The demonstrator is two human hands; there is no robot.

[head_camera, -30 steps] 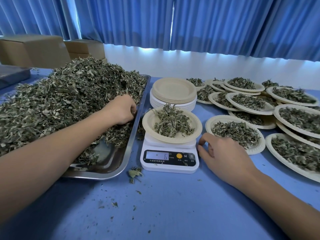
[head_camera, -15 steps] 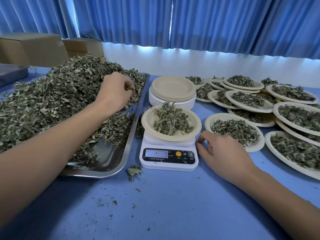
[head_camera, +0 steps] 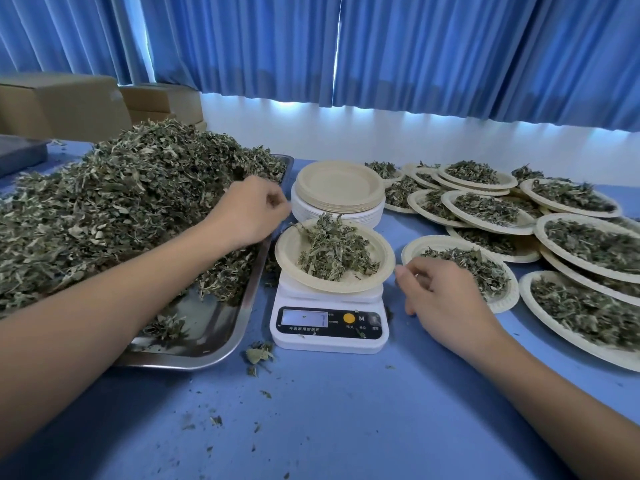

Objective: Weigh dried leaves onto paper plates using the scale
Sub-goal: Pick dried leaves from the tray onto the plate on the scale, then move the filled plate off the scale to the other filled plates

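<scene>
A white digital scale stands on the blue table with a beige paper plate on it, holding a small heap of dried leaves. A big pile of dried leaves fills a metal tray to the left. My left hand hovers over the tray's right edge, just left of the plate, fingers curled and pinching a few leaves. On the table beside the scale's right side lies my right hand, fingers loosely curled and holding nothing.
A stack of empty paper plates stands behind the scale. Several filled plates cover the table's right side, some overlapping. Cardboard boxes sit at the back left. Leaf crumbs lie on the blue tabletop in front.
My left hand rose out of the leaf pile and moved right towards the plate on the scale with a pinch of leaves. My right hand stayed beside the scale.
</scene>
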